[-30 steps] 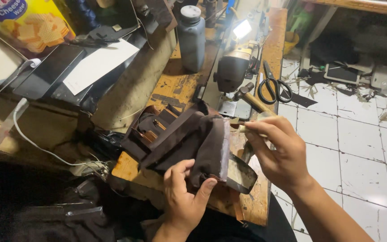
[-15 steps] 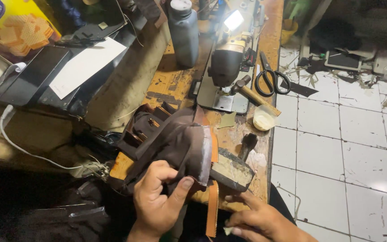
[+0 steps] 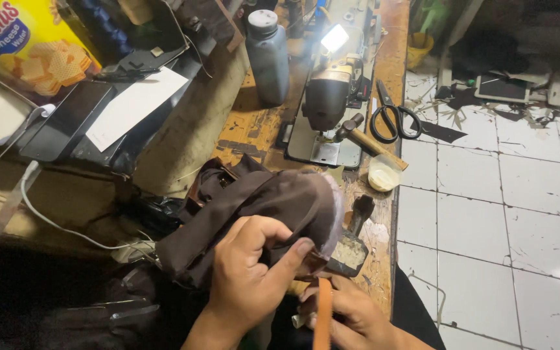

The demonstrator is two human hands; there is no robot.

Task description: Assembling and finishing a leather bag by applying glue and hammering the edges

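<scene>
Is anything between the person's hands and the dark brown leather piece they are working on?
Nothing visible. The left hand already grips the dark brown leather piece; the right hand, holding an orange strip, sits right under its edge.

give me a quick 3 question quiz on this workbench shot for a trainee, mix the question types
1. True or false: the left hand grips the dark brown leather piece.
2. Multiple choice: where do the black scissors lie? A) on the tiled floor B) on the wooden bench right of the sewing machine C) under the white paper
3. Fill in: the right hand is at a narrow ____-coloured strap.

Key: 1 true; 2 B; 3 orange
</scene>
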